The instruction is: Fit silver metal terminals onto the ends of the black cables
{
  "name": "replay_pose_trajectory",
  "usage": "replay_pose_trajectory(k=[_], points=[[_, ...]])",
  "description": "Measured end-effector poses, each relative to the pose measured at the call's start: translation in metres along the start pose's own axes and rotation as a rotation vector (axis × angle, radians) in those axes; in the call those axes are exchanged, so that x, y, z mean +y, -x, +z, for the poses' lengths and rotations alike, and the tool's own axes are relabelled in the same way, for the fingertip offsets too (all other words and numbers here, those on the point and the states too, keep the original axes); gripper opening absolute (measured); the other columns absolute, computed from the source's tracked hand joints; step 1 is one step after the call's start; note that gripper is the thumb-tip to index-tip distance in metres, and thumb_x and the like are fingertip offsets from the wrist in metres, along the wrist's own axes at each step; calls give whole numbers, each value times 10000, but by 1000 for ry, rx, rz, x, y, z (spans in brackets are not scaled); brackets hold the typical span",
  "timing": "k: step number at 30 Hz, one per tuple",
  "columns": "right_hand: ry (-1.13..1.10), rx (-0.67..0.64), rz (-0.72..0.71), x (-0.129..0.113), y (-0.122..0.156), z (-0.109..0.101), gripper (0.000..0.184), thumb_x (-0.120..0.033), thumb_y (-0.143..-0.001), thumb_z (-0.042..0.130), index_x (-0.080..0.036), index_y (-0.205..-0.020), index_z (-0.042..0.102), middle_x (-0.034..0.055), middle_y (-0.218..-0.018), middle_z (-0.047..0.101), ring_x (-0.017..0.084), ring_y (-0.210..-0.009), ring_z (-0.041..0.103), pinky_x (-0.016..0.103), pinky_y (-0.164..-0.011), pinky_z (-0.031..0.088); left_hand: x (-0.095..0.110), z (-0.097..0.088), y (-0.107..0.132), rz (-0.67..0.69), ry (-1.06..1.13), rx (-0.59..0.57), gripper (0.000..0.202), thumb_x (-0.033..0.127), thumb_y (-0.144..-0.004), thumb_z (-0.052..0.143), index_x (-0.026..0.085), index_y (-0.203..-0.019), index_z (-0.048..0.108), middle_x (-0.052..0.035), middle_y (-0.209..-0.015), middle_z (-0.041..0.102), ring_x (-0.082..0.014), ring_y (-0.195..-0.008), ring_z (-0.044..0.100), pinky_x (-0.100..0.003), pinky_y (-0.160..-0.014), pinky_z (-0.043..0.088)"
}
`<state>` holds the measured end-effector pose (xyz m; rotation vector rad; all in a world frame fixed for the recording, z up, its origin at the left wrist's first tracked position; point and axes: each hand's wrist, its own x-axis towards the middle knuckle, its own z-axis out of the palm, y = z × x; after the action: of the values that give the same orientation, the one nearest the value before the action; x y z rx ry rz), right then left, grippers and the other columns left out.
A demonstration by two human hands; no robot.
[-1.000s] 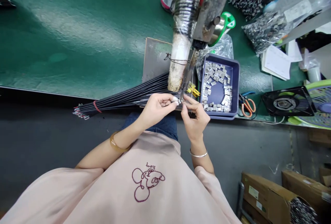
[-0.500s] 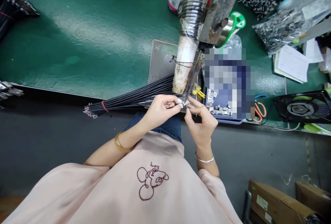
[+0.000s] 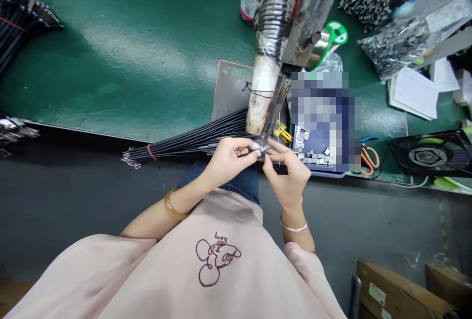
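Note:
My left hand point(image 3: 233, 158) pinches a small silvery metal connector point(image 3: 262, 150) between thumb and fingertips. Facing it, my right hand point(image 3: 287, 165) has its fingertips closed around the connector's other side. Both hands are at the table's front edge, just below the tip of a slim metal tool point(image 3: 276, 110). Left of the hands lies a bundle of black cables point(image 3: 184, 137), tied with a red band, its near ends jutting past the edge. To the right, a blue tray point(image 3: 319, 142) holds several small metal connectors. Whether a cable enters the held connector is too small to tell.
A white-tipped duct hose point(image 3: 263, 83) hangs close above the hands. Behind the tray stands a green-rimmed solder spool point(image 3: 328, 43). Farther right are orange-handled scissors point(image 3: 369, 157), a black fan point(image 3: 429, 154) and papers point(image 3: 415, 93). Cardboard boxes point(image 3: 398, 289) sit on the floor.
The connector between my fingertips has turned slightly. Both hands stay in nearly the same place, and the view has shifted a little.

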<state>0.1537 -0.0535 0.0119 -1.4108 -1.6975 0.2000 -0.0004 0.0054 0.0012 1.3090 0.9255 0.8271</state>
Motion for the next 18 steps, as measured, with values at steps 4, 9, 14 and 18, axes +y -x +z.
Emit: replay_pose_trajectory(k=[4, 9, 14, 18], points=[[17, 0, -4, 2, 3, -1, 133, -97, -841, 630, -227, -844, 603, 62, -1114, 763, 182, -911, 762, 326, -825, 629, 1, 1, 2, 17, -65, -8, 130, 211, -784, 644, 104, -766, 716, -10, -680, 640, -82, -588, 479, -205, -570, 363], [14, 13, -3, 0, 3, 2, 146, -89, -842, 636, -230, -870, 610, 56, -1083, 769, 197, -1010, 747, 314, -848, 620, 0, 1, 3, 21, -73, -18, 148, 229, -806, 635, 105, -783, 713, -18, -702, 655, -89, -605, 498, -206, -585, 384], [29, 107, 37, 3, 6, -6, 135, -114, -868, 652, -223, -946, 632, 6, -928, 776, 137, -706, 750, 220, -601, 587, 0, -4, 10, 102, -224, -74, 157, 207, -826, 621, 111, -823, 745, 21, -594, 601, -70, -527, 433, -201, -537, 331], [90, 552, -72, -3, 8, -32, 45, -271, -913, 630, -276, -958, 632, -67, -647, 589, 82, -401, 507, 241, -410, 421, 4, -16, 20, 241, -424, -322, 142, 198, -838, 647, 126, -826, 768, 5, -614, 649, -82, -539, 506, -208, -542, 352]])
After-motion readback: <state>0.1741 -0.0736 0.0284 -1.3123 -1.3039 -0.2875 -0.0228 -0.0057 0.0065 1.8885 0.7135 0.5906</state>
